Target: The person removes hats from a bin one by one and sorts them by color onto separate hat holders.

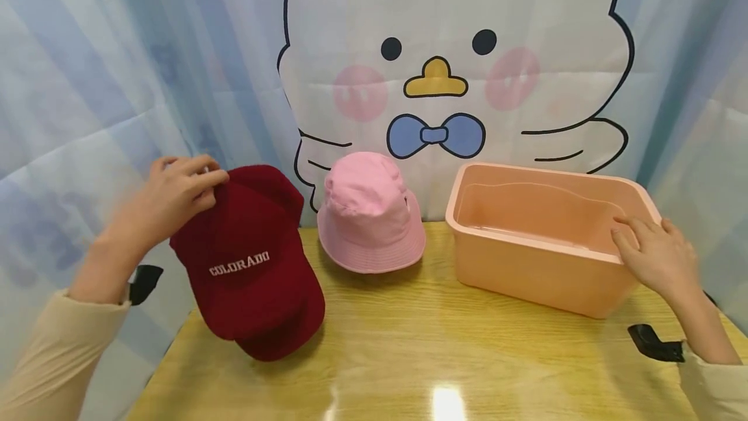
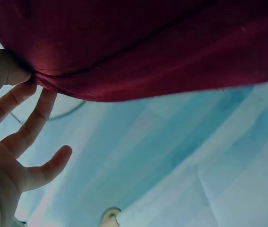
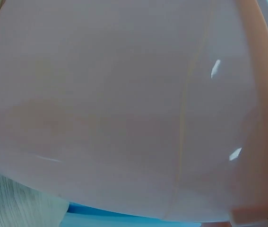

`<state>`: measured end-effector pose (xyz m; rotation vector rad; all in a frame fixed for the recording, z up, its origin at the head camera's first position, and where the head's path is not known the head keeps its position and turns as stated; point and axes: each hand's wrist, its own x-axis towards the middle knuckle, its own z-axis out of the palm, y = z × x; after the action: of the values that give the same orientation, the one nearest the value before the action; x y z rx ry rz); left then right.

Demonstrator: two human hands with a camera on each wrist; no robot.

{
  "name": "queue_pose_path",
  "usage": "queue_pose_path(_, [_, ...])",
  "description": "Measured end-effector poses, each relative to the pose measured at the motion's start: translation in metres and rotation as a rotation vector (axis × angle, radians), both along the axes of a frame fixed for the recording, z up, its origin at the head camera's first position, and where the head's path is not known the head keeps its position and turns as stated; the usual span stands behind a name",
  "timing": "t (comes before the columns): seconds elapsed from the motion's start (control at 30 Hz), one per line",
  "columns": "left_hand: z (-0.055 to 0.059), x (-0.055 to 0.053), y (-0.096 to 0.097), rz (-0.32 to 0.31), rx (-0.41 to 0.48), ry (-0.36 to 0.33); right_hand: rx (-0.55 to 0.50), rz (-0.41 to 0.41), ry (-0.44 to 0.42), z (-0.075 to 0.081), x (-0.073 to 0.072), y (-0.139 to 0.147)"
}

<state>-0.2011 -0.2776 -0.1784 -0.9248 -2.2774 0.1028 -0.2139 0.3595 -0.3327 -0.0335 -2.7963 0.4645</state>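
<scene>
On the left of the head view, a dark red baseball cap (image 1: pixel 245 232) with white COLORADO lettering hangs tilted above the table, its brim downward. My left hand (image 1: pixel 181 190) pinches the cap's upper edge; in the left wrist view thumb and fingers (image 2: pixel 41 111) meet on the red cloth (image 2: pixel 124 52). A pink bucket hat (image 1: pixel 371 213) sits brim down at the middle back. To its right stands a peach plastic bin (image 1: pixel 526 271), its visible inside bare. My right hand (image 1: pixel 657 255) grips the bin's right rim. The right wrist view shows only the bin's wall (image 3: pixel 115 113), not the fingers.
Beneath everything is a glossy yellow wood-grain table (image 1: pixel 397 343). Behind it hangs a curtain (image 1: pixel 432 18) with a white cartoon bird, close to the hat and the bin. Blue-and-white cloth (image 1: pixel 76 115) lines the left side as well.
</scene>
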Motion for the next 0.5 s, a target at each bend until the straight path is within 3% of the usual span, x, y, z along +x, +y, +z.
queue_pose_path(0.13, [-0.029, 0.014, 0.009, -0.020, -0.048, -0.037, -0.013, 0.034, 0.001, 0.000, 0.001, 0.001])
queue_pose_path(0.23, [-0.045, 0.023, 0.013, -0.022, -0.066, -0.043, -0.014, 0.026, 0.006, -0.001, 0.000, 0.000])
queue_pose_path(0.37, [-0.055, 0.029, 0.012, -0.029, -0.038, -0.047, -0.003, -0.021, 0.016, -0.002, -0.001, -0.002])
queue_pose_path(0.5, [-0.059, 0.030, 0.008, -0.012, 0.007, -0.106, 0.004, -0.047, 0.018, -0.002, -0.003, -0.004])
